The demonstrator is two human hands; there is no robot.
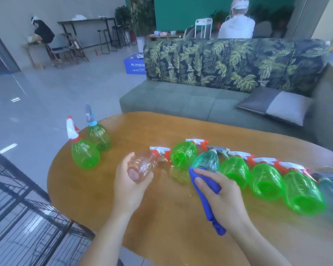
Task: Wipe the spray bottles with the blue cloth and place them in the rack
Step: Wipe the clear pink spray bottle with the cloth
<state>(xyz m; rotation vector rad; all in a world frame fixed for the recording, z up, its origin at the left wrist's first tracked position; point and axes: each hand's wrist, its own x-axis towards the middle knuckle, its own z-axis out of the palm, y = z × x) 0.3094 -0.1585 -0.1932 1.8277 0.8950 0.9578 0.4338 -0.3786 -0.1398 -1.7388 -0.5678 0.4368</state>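
Pink bottle in L hand

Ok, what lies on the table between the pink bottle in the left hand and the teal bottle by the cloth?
In the head view, one green bottle lies on its side between the pink bottle and the teal bottle.

You're in an open lounge or shared office space: a grey sofa with leaf-print cushions, bar stools at a high table, potted plants, and people seated at other tables
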